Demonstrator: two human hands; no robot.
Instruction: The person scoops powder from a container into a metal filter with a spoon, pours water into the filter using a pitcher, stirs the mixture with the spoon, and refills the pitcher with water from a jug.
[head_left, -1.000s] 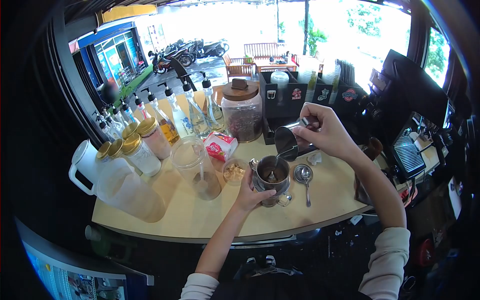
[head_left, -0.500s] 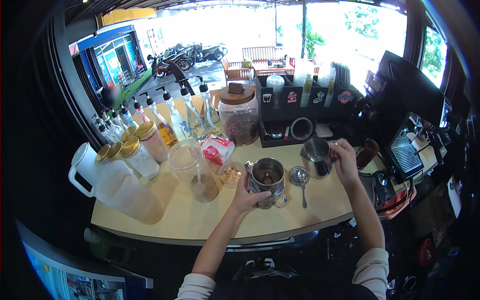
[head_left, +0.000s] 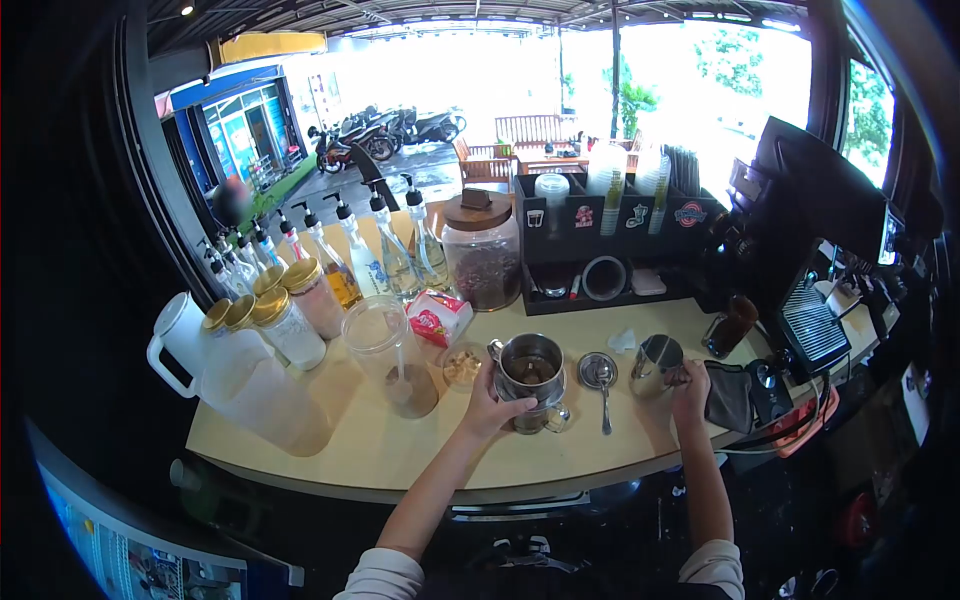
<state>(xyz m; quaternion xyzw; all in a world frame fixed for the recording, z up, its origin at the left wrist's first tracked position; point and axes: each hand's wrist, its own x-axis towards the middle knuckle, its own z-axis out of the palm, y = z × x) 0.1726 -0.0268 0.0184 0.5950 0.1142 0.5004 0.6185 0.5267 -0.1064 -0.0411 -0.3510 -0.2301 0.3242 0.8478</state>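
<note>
My left hand (head_left: 492,402) is wrapped round the side of a metal drip filter (head_left: 531,366) that sits on top of a glass mug (head_left: 540,418). Dark liquid shows inside the filter. With its fingers closed on the handle, my right hand (head_left: 690,392) holds a steel pitcher (head_left: 656,364), upright at the right part of the counter. Between the filter and the pitcher, a spoon (head_left: 606,400) rests on a small round metal lid (head_left: 597,368).
Left on the counter (head_left: 480,470) are a tall plastic container (head_left: 385,350), a pitcher (head_left: 250,390), lidded jars (head_left: 300,335) and pump bottles (head_left: 400,250). Behind stand a bean jar (head_left: 482,260) and black organizer (head_left: 575,222). An espresso machine (head_left: 815,310) is at right.
The steel pitcher has moved from tilted over the filter, with liquid pouring, to upright at the right, still in my right hand. My left hand has stayed on the filter.
</note>
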